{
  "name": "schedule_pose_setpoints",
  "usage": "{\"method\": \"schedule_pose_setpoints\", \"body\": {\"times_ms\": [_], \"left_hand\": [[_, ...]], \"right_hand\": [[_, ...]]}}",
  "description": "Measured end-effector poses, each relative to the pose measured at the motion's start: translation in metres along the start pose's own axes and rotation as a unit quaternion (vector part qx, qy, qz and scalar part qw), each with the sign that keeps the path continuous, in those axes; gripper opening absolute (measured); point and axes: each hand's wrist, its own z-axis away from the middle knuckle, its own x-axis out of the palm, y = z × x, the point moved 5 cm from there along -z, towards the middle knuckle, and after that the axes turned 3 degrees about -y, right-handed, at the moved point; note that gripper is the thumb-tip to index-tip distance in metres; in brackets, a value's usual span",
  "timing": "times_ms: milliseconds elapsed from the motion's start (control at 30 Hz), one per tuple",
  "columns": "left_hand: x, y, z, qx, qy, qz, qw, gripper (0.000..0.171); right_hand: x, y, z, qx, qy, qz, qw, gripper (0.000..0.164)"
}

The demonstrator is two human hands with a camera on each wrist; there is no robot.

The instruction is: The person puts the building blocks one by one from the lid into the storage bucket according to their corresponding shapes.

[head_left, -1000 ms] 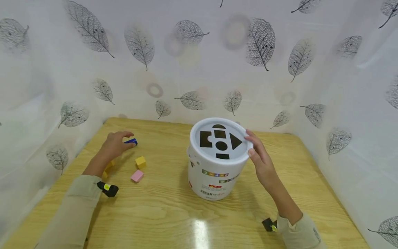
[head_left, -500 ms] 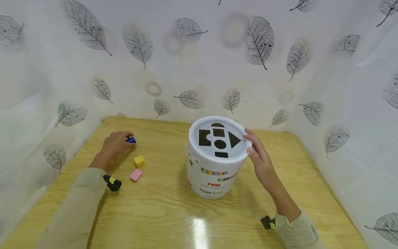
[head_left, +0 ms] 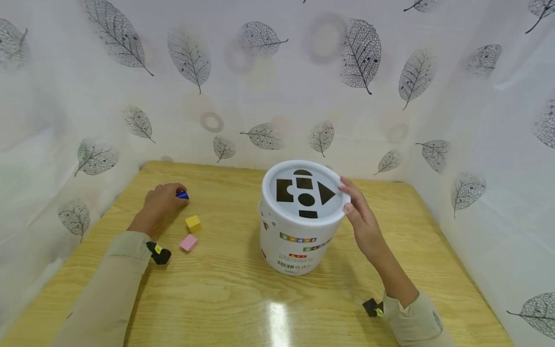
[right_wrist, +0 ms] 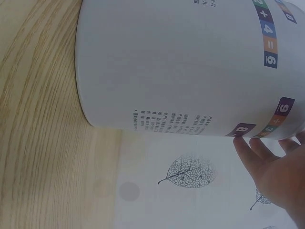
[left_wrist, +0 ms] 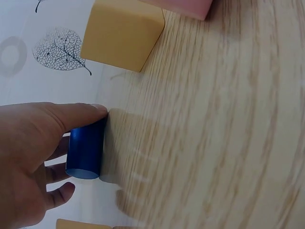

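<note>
At the left of the table, my left hand (head_left: 161, 200) pinches a blue cylinder block (head_left: 182, 194) between thumb and fingers. The left wrist view shows the cylinder (left_wrist: 86, 151) lying along the tabletop, the thumb over one end and fingers behind it. Close by are a yellow block (head_left: 193, 223) and a pink block (head_left: 188, 243). My right hand (head_left: 365, 224) rests against the right rim of a white bucket (head_left: 295, 246) whose lid (head_left: 289, 212) has shaped holes. In the right wrist view, extended fingertips touch the bucket's side; the thumb is hidden there.
The bucket stands upright on a wooden table (head_left: 225, 299). Part of another yellow block (left_wrist: 81, 224) shows at the bottom of the left wrist view. A leaf-patterned white curtain (head_left: 269, 91) surrounds the table's back and sides.
My left hand's fingers have closed on the blue cylinder, which was partly uncovered a second ago. The left forearm has shifted slightly right. The right hand stays at the bucket rim.
</note>
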Motion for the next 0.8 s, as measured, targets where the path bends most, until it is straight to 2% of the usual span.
{"method": "schedule_pose_setpoints", "body": {"times_ms": [267, 467, 800], "left_hand": [[-0.0005, -0.0011, 0.0015, 0.001, -0.013, 0.018, 0.9998, 0.055], [-0.0018, -0.001, 0.0011, 0.0, -0.029, 0.054, 0.9981, 0.057], [-0.0046, 0.0048, 0.007, 0.024, -0.025, 0.13, 0.9909, 0.053]], "right_hand": [[0.0006, 0.0004, -0.0006, -0.006, 0.001, -0.007, 1.0, 0.042], [0.0001, 0.0007, -0.0008, -0.003, -0.004, -0.003, 1.0, 0.042], [0.0008, 0.0003, 0.0002, -0.006, -0.007, -0.005, 1.0, 0.042]]}}
